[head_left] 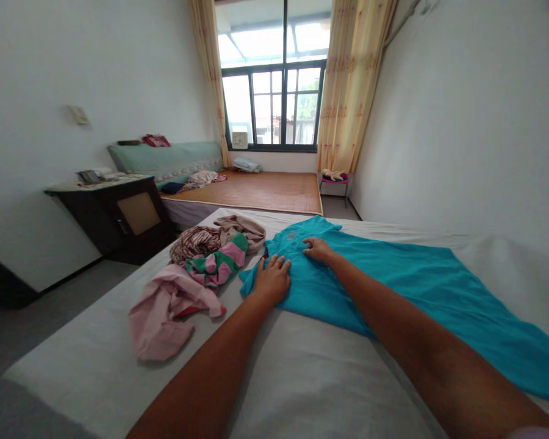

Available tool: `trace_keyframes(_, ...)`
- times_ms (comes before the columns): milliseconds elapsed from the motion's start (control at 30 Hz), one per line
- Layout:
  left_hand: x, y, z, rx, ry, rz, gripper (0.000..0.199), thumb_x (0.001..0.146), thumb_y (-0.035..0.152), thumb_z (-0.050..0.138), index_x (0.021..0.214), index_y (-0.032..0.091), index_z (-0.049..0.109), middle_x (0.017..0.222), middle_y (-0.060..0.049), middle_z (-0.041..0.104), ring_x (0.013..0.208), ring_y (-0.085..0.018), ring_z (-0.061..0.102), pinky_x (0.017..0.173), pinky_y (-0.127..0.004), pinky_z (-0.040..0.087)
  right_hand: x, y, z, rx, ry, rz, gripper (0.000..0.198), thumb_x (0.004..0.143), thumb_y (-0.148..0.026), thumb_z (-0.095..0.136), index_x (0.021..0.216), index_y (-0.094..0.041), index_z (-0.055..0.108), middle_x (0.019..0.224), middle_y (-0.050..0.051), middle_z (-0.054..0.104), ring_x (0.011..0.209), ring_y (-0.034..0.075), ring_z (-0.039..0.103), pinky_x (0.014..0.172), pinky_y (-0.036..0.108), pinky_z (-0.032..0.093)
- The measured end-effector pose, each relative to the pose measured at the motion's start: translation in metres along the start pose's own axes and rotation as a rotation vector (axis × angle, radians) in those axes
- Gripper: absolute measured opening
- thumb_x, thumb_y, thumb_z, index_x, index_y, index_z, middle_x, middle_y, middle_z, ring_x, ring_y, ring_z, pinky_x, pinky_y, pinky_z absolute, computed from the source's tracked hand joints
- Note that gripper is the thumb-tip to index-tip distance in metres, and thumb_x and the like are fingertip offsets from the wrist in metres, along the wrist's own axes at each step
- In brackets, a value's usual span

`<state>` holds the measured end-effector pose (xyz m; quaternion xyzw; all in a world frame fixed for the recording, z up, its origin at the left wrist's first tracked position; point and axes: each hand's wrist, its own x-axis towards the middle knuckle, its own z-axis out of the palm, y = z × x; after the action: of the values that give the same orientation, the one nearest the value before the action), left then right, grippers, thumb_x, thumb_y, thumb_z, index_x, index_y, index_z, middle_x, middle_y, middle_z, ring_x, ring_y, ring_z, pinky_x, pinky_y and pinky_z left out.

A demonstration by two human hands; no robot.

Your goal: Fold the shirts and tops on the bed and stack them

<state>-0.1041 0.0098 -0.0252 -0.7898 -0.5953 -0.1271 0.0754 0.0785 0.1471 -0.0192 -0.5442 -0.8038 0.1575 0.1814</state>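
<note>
A turquoise T-shirt lies spread across the white sheet, its collar and sleeve end to the left and its long body reaching the right edge of the view. My left hand rests flat on the shirt's near left part, fingers apart. Farther in, my right hand touches the upper part of the shirt with its fingers curled in. Left of my hands is a loose heap: a pink garment, a green and pink striped piece, a brown patterned cloth and a beige cloth.
Beyond the sheet stands another bed with a brown mat and a green-covered headboard. A dark cabinet is at left. By the curtain stands a small stool. A clock sits at the window.
</note>
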Motion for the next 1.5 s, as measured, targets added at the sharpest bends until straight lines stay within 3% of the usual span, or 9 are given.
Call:
trace_keyframes(200,0.001,0.001,0.001,-0.012,0.013,-0.002,0.043,0.093,0.029,0.040,0.134,0.028,0.051,0.143,-0.005,0.050,0.137,-0.026,0.035,0.113,-0.054,0.022,-0.009,-0.003,-0.013,0.051,-0.031,-0.073,0.017,0.072,-0.018,0.063,0.086,-0.017,0.071,0.075,-0.001,0.071,0.073,0.016,0.065,0.067,0.024,0.049)
trace_keyframes(400,0.000,0.000,-0.012,-0.024,0.042,-0.034,0.035,0.091,0.028,0.045,0.122,0.025,0.059,0.136,-0.008,0.054,0.129,-0.027,0.042,0.107,-0.049,0.030,-0.046,-0.009,-0.038,0.038,0.050,-0.207,0.026,0.068,-0.015,0.064,0.092,-0.024,0.068,0.101,0.000,0.071,0.099,0.020,0.061,0.088,0.030,0.045)
trace_keyframes(567,0.002,-0.013,-0.018,-0.019,0.055,-0.160,0.024,0.086,0.031,0.054,0.107,0.020,0.059,0.117,-0.010,0.059,0.113,-0.027,0.050,0.092,-0.041,0.041,-0.093,-0.009,-0.039,-0.117,0.133,-0.461,0.028,0.072,-0.012,0.059,0.097,-0.022,0.066,0.104,0.005,0.070,0.104,0.022,0.059,0.094,0.035,0.038)
trace_keyframes(733,0.001,-0.018,-0.028,-0.061,0.110,-0.200,0.023,0.083,0.020,0.056,0.106,0.019,0.055,0.112,-0.009,0.058,0.108,-0.026,0.052,0.085,-0.038,0.043,-0.120,0.003,-0.035,-0.123,0.128,-0.546,0.028,0.075,-0.004,0.048,0.088,-0.021,0.066,0.101,0.004,0.072,0.104,0.020,0.059,0.091,0.033,0.038)
trace_keyframes(867,0.001,-0.018,-0.043,-0.107,0.249,-0.134,0.022,0.084,0.008,0.046,0.090,0.022,0.061,0.104,-0.006,0.062,0.108,-0.024,0.053,0.089,-0.037,0.041,-0.119,0.008,-0.042,-0.014,0.239,-0.463,0.031,0.069,0.001,0.043,0.071,-0.021,0.064,0.087,0.002,0.073,0.092,0.018,0.062,0.087,0.031,0.042)
trace_keyframes(967,0.002,-0.011,-0.046,-0.157,0.308,-0.054,0.023,0.086,0.009,0.045,0.093,0.021,0.063,0.105,-0.006,0.063,0.109,-0.022,0.053,0.094,-0.035,0.041,-0.114,0.000,-0.045,0.065,0.358,-0.366,0.034,0.073,-0.001,0.040,0.080,-0.022,0.067,0.089,0.003,0.073,0.091,0.018,0.063,0.086,0.030,0.045)
trace_keyframes(1100,0.002,0.005,-0.032,-0.147,0.086,0.125,0.026,0.090,0.016,0.044,0.104,0.024,0.064,0.109,-0.005,0.064,0.108,-0.020,0.055,0.096,-0.032,0.041,-0.113,-0.019,-0.026,-0.044,0.151,-0.444,0.039,0.088,-0.015,0.040,0.118,-0.022,0.064,0.122,0.005,0.067,0.115,0.018,0.057,0.100,0.034,0.041)
trace_keyframes(1200,0.001,0.007,-0.023,-0.082,-0.032,0.116,0.023,0.090,0.017,0.046,0.102,0.025,0.064,0.107,-0.005,0.063,0.109,-0.021,0.055,0.092,-0.032,0.042,-0.118,-0.021,-0.007,-0.165,-0.013,-0.446,0.046,0.097,-0.039,0.035,0.140,-0.026,0.048,0.145,0.004,0.049,0.134,0.021,0.042,0.111,0.042,0.030)
trace_keyframes(1500,0.003,-0.006,-0.020,-0.026,-0.014,0.012,0.019,0.088,0.018,0.047,0.095,0.022,0.064,0.104,-0.007,0.062,0.100,-0.022,0.054,0.081,-0.032,0.043,-0.119,0.016,-0.006,-0.254,0.008,-0.122,0.054,0.099,-0.049,0.026,0.144,-0.026,0.042,0.150,0.004,0.041,0.141,0.022,0.032,0.114,0.044,0.026)
